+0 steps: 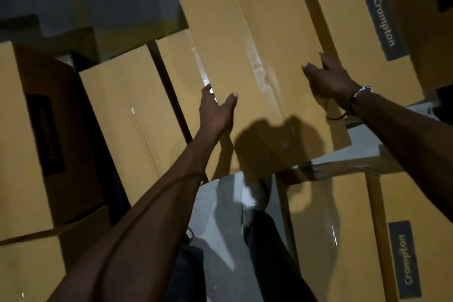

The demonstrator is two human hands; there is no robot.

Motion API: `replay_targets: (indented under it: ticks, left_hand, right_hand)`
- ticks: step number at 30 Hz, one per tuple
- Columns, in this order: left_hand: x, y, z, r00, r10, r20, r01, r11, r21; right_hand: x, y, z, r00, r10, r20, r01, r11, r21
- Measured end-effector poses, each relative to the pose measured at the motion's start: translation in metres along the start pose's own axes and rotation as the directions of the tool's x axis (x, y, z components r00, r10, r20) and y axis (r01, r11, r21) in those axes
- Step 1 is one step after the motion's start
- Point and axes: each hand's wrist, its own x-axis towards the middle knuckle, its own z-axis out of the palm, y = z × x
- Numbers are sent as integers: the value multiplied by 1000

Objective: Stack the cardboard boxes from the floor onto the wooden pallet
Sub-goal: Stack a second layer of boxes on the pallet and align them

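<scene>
Centre frame, above the feet: a long cardboard box point(247, 61), taped seam up, held off the floor point(220, 206) between both hands. It overlaps the boxes behind and beside it; whether it touches them, can't tell.

Left hand point(215, 110) on the box's left long edge: thumb spread wide across the top face, fingers point(207, 91) wrapped over the edge and down the side, so clamped on the box. Left arm stretched out long from lower left, nearly straight.

Right hand point(326, 78) on the right long edge, same grip mirrored: thumb flat on the top face, fingers curled over the edge into the gap next to the Crompton-labelled box point(353, 32). Corded bracelet point(355, 98) on that wrist. Right arm comes in from the right edge, also extended.

Around it: a row of plain boxes point(127, 115) to the left, another Crompton box point(367, 240) lower right. Dark trouser legs and a light shoe point(255, 193) on the floor below the held box. Frame is dim and blurred; no pallet identifiable.
</scene>
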Motion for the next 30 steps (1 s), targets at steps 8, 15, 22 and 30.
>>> replay_targets:
  ticks: [8, 15, 22, 30]
  left_hand:
    - [-11, 17, -27, 998, -55, 8, 55, 998, -27]
    - [-44, 57, -82, 998, -11, -57, 9, 999, -34]
    - [-118, 100, -159, 990, 26, -141, -37, 996, -77]
    - [-213, 126, -267, 968, 64, -243, -87, 992, -89]
  right_hand:
    - [-27, -38, 8, 996, -80, -33, 80, 997, 22]
    - [-68, -112, 4, 980, -191, -55, 189, 981, -49]
    - [-154, -184, 8, 971, -239, -29, 239, 971, 10]
    - [-273, -274, 19, 950, -312, 20, 312, 949, -45]
